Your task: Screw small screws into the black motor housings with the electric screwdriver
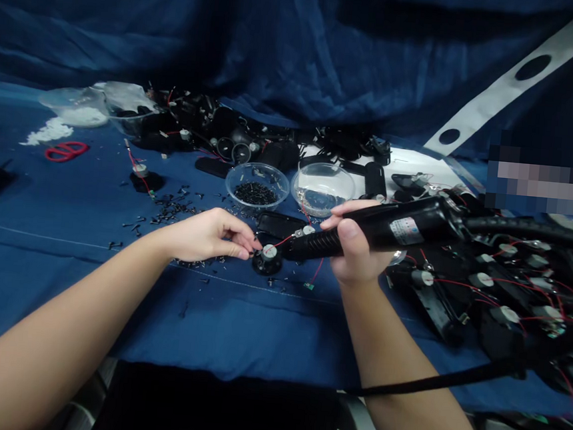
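My right hand (361, 248) is wrapped round a black electric screwdriver (390, 229), which lies nearly level with its tip pointing left. Close to that tip stands a small round black part (267, 263) with a white motor (270, 252) and a red wire on top. The fingertips of my left hand (227, 236) are pinched together at the part's left side; a tiny dark thing, perhaps a screw, shows at them. Behind the part is a flat black piece (281, 225).
Loose black screws (171, 206) are scattered on the blue cloth (157, 317). Behind stand a bowl of screws (256, 192) and a clear bowl (323, 190). Red scissors (66, 150) lie left. Wired black assemblies (484, 279) crowd the right, where the tool's cable (526, 230) runs.
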{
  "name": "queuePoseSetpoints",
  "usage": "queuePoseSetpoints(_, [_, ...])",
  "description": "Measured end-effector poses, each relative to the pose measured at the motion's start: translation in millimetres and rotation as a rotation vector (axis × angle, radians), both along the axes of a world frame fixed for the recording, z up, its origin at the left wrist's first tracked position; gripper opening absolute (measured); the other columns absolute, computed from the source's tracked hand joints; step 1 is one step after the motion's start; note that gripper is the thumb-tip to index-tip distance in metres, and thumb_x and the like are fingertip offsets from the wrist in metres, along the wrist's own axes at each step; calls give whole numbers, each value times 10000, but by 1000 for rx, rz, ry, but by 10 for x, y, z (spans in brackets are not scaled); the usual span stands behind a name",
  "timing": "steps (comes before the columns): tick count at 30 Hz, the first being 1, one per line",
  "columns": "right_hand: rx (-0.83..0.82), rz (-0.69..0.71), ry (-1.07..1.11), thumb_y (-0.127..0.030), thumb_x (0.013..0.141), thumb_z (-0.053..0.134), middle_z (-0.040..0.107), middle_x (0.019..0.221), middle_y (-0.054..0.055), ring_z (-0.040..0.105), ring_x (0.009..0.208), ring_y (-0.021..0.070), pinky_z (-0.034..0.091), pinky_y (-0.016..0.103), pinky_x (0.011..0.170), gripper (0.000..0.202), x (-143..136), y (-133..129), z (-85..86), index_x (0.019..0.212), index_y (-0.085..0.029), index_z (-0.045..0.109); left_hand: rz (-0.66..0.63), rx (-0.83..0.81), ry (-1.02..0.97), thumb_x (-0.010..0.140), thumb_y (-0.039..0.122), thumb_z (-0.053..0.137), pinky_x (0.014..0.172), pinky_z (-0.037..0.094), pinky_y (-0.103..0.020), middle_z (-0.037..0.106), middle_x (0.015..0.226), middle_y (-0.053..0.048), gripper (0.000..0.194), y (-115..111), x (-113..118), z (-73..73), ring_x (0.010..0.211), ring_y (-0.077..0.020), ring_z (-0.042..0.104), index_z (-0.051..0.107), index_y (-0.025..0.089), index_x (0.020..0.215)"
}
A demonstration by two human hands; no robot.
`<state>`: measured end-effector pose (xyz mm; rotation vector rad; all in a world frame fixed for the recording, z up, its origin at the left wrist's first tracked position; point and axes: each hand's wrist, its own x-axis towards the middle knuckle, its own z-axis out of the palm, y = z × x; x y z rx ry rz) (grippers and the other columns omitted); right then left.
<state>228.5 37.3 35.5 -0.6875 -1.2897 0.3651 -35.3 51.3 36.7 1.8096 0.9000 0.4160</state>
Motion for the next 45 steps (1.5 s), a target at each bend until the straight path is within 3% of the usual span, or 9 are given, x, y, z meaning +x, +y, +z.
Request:
queuePoseSetpoints(8, [-4,26,13,-519,826,753,693,725,11,646,644,185,545,403,657,284,-8,-10,20,837,-235,745,-56,120,41,884,317,756,782,595,-257,820,966,-31,156,5,-5,55,861,-156,758,821,217,985])
queuePoseSetpoints(16, [-20,6,-7,-584,813,729,672,701,7,669,672,199,572,425,689,337,1,32,0,824,-247,723,-89,442,53,955,294,703,898,563,-282,786,1033,-51,145,39,56,-33,932,-153,733,825,216,953])
queuePoseSetpoints(22, [-14,75,40,-526,837,761,691,733,5,673,674,192,559,412,699,285,19,89,-37,847,-241,742,-147,393,65,978,288,694,883,570,-282,803,1016,-55,150,24,83,-37,929,-164,751,818,204,990])
queuePoseSetpoints(29, [-7,50,33,-539,831,759,705,745,7,663,654,184,576,421,718,300,13,90,-43,830,-239,753,-120,532,80,979,265,682,746,556,-251,805,906,-24,142,-100,163,10,784,-145,741,808,207,1007])
queuePoseSetpoints(35, [-1,61,26,-540,836,750,683,712,1,655,647,180,586,421,718,296,0,71,-13,819,-244,746,-203,722,168,1007,254,640,858,556,-284,777,967,-46,175,-119,176,-8,910,-177,721,805,227,956])
queuePoseSetpoints(45, [-30,76,36,-528,811,757,689,727,7,661,665,180,579,402,691,286,-14,55,14,797,-243,733,-235,794,347,1035,234,559,844,544,-307,708,963,-67,238,-172,203,2,890,-197,688,797,221,1035])
